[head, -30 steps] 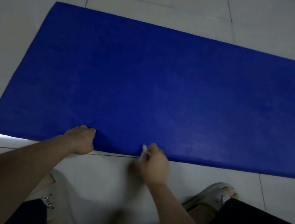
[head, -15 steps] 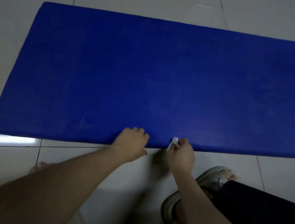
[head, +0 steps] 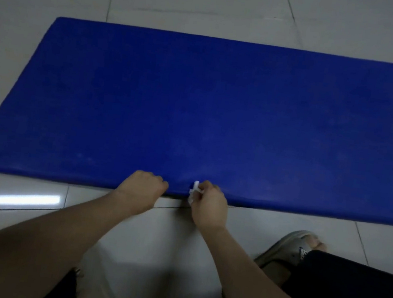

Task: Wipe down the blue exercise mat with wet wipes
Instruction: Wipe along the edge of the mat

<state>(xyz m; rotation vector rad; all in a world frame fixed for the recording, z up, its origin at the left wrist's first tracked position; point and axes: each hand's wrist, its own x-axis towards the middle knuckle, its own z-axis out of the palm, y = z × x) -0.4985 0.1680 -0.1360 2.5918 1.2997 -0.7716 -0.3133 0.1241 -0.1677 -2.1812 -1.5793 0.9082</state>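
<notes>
A blue exercise mat [head: 220, 107] lies flat on the tiled floor and runs out of view on the right. My left hand [head: 142, 191] grips the mat's near edge with curled fingers. Just to its right, my right hand [head: 209, 207] pinches a small crumpled white wet wipe [head: 194, 190] against the same near edge. The mat dents slightly between the two hands.
Pale glossy floor tiles [head: 208, 6] surround the mat, with a bright light reflection [head: 18, 199] at the near left. My right foot in a grey sandal [head: 289, 249] and a dark trouser leg [head: 350, 296] are at the lower right.
Both hands have shifted to the right along the mat's near edge, and the left hand has closed the gap to the right hand. The camera has pulled back a little.
</notes>
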